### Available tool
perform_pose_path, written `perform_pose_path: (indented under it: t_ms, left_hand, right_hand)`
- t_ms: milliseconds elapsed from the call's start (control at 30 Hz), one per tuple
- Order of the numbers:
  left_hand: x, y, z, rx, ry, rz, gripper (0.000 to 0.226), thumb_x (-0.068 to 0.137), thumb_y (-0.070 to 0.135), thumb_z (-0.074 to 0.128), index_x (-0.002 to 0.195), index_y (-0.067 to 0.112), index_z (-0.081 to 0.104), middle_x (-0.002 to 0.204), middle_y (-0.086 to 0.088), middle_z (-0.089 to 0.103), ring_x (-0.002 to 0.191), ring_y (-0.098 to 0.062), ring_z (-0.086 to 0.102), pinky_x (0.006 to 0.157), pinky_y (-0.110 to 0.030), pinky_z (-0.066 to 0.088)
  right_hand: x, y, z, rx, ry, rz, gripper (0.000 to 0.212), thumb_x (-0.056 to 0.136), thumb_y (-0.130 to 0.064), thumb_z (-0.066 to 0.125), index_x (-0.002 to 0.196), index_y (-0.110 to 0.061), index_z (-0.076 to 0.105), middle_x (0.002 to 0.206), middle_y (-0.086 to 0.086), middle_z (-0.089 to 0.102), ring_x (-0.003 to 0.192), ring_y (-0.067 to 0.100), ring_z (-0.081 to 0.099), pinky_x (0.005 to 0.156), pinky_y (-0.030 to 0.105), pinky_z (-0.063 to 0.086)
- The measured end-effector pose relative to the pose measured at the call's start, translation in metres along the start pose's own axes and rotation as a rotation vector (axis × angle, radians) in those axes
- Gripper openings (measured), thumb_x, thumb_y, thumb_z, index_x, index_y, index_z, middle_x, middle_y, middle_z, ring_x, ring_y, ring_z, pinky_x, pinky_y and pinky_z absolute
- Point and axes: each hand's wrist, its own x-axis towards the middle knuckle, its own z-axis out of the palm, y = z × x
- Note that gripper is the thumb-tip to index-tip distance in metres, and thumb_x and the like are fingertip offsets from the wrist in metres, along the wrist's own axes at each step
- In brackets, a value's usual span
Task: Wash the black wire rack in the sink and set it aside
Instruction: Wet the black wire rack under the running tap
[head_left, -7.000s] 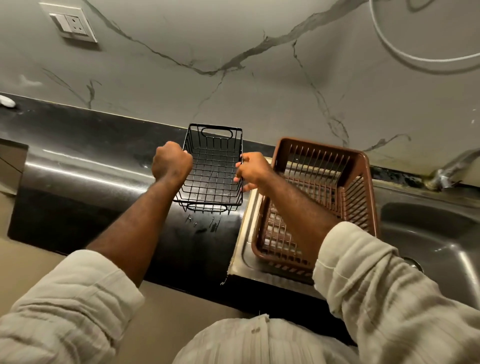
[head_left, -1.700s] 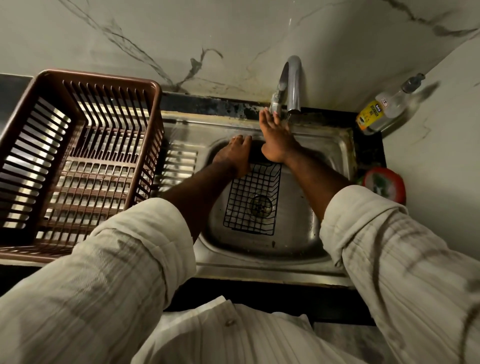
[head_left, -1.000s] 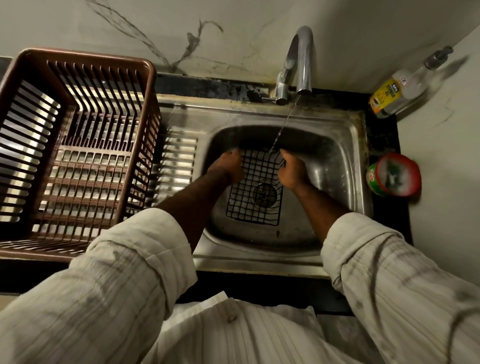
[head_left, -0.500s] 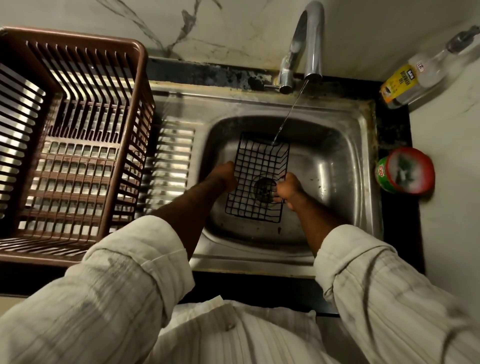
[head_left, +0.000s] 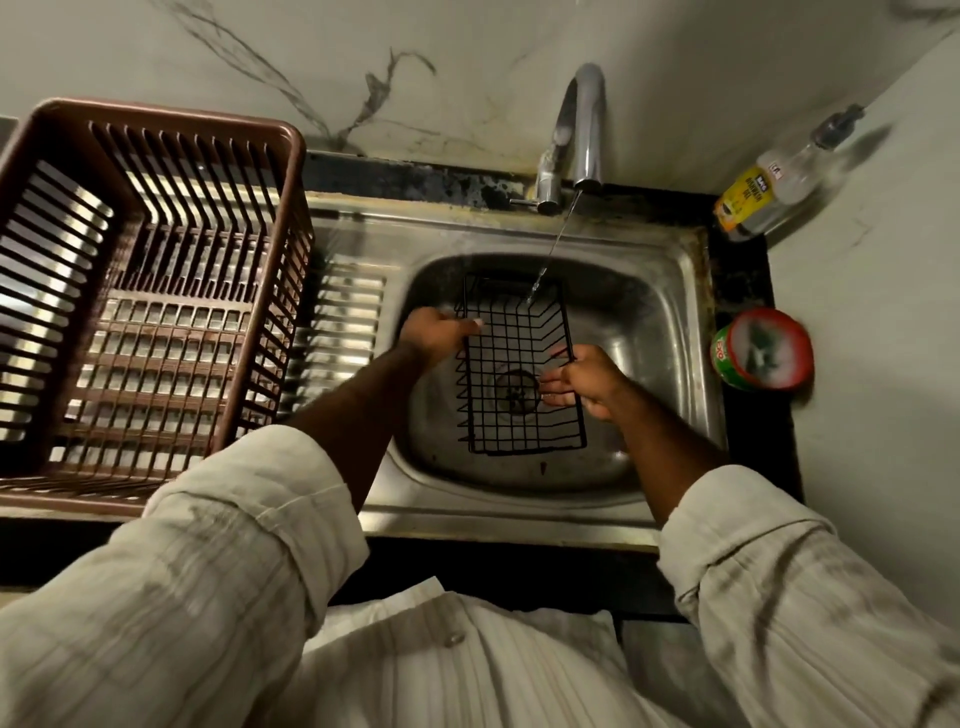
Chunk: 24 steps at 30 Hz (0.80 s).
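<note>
The black wire rack is held inside the steel sink, above the drain. A thin stream of water from the tap falls onto the rack's far end. My left hand grips the rack's left rim. My right hand holds the right rim, with its fingers reaching across the wires at the rack's bottom.
A brown plastic dish basket stands on the drainboard left of the sink. At the right, a dish-soap bottle lies against the wall corner, and a round red-and-green tub sits on the black counter.
Seven seconds ago both hands held the rack on the counter at left. Now it is in the sink under running water, and my right hand has slid along the right rim, fingers spread.
</note>
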Motion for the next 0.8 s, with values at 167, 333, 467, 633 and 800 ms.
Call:
perform_pose_path:
  t_ms: [167,333,467,633,800]
  left_hand:
    - [-0.009,0.020,0.002,-0.297,0.080,-0.011,0.065,0.072,0.051,0.080,0.114,0.011,0.051,0.118,-0.012,0.060,0.105,-0.026,0.060,0.088,-0.041,0.054]
    - [-0.027,0.031,0.008,-0.503,-0.138,-0.041,0.037,0.092,0.022,0.056,0.126,0.030,0.043,0.118,-0.008,0.053,0.108,-0.031,0.055,0.088,-0.051,0.054]
    - [-0.034,0.034,0.010,-0.497,-0.126,-0.031,0.018,0.098,0.015,0.040,0.100,0.029,0.051,0.111,-0.010,0.049,0.092,-0.027,0.052,0.075,-0.047,0.057]
    - [-0.033,0.038,0.004,-0.474,-0.150,-0.107,0.012,0.098,0.026,0.039,0.094,0.021,0.050,0.107,-0.012,0.052,0.101,-0.036,0.053,0.095,-0.060,0.051]
    - [-0.023,0.039,-0.011,-0.540,-0.257,-0.214,0.039,0.074,0.035,0.048,0.112,0.027,0.054,0.082,-0.006,0.050,0.062,-0.030,0.061,0.089,-0.066,0.049]
  right_hand:
    - [-0.029,-0.019,-0.009,0.055,-0.076,0.008,0.041,0.097,0.014,0.037,0.134,0.000,0.046,0.118,0.033,0.063,0.104,0.041,0.069,0.074,0.045,0.063]
    - [-0.042,-0.023,-0.015,0.048,-0.090,-0.013,0.037,0.095,0.015,0.040,0.128,0.003,0.049,0.111,0.034,0.066,0.095,0.040,0.072,0.072,0.047,0.063]
    - [-0.037,-0.029,-0.022,-0.509,0.031,-0.112,0.024,0.095,-0.007,0.054,0.117,-0.010,0.062,0.109,0.020,0.070,0.088,0.032,0.073,0.076,0.050,0.062]
    - [-0.017,-0.055,-0.021,-0.689,0.048,-0.259,0.065,0.092,-0.047,0.059,0.148,-0.020,0.042,0.148,0.008,0.049,0.134,0.026,0.048,0.108,0.051,0.042]
    - [0.014,-0.080,-0.012,-0.279,0.019,-0.338,0.050,0.098,-0.018,0.052,0.148,-0.019,0.044,0.141,0.001,0.054,0.124,0.017,0.052,0.100,0.036,0.044]
